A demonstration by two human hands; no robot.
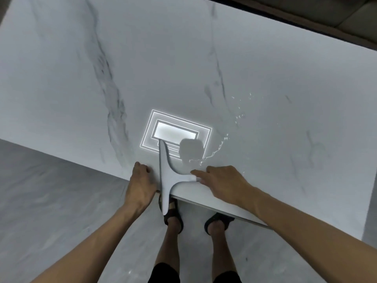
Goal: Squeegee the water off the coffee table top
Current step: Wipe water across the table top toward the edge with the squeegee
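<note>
A white T-shaped squeegee [166, 176] lies on the white marble coffee table top [265, 160] at its near edge. Its blade runs away from me and overhangs the edge; its handle points right. My right hand [220, 180] holds the handle's end, index finger stretched along it. My left hand [140, 180] rests on the table edge just left of the blade, fingers bent with their tips on the surface. A thin streak of water [217, 149] and scattered droplets [238, 116] lie right of the squeegee.
A ceiling lamp's reflection [175, 133] shines on the top beyond the squeegee. My feet in black sandals [219, 221] stand on the grey floor [51, 201] under the near edge. A dark sofa [346, 15] sits past the far right edge.
</note>
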